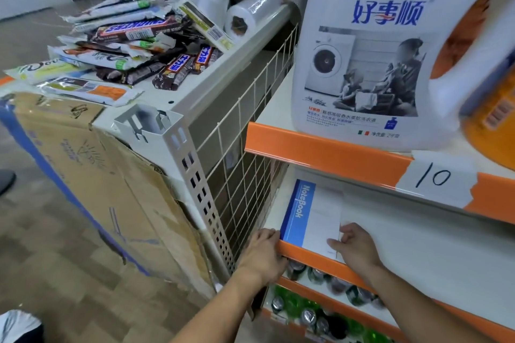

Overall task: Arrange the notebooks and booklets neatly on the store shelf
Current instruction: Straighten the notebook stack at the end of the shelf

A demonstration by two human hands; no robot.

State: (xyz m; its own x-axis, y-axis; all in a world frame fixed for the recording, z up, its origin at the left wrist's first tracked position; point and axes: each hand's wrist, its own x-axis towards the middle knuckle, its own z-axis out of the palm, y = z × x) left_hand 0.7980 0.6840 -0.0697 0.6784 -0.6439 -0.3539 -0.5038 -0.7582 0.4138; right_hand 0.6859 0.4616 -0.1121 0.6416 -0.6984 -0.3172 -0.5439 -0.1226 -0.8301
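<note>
A white notebook [315, 217] with a blue spine strip reading "NoteBook" lies flat at the left end of the middle shelf [418, 245]. My left hand [263, 255] rests at the shelf's front left corner, its fingers curled against the notebook's near left corner. My right hand [355, 245] sits on the notebook's right edge, fingers bent onto the cover near its front right corner. Both forearms reach in from the bottom of the view.
A big white detergent jug [370, 64] and an orange-yellow container [490, 120] stand on the upper shelf, above a paper tag marked 10 [434, 178]. A wire grid panel [245, 153] bounds the shelf's left side. Drink cans [315, 315] fill lower shelves. Snack bars [125, 44] top the cabinet beside a cardboard box [92, 181].
</note>
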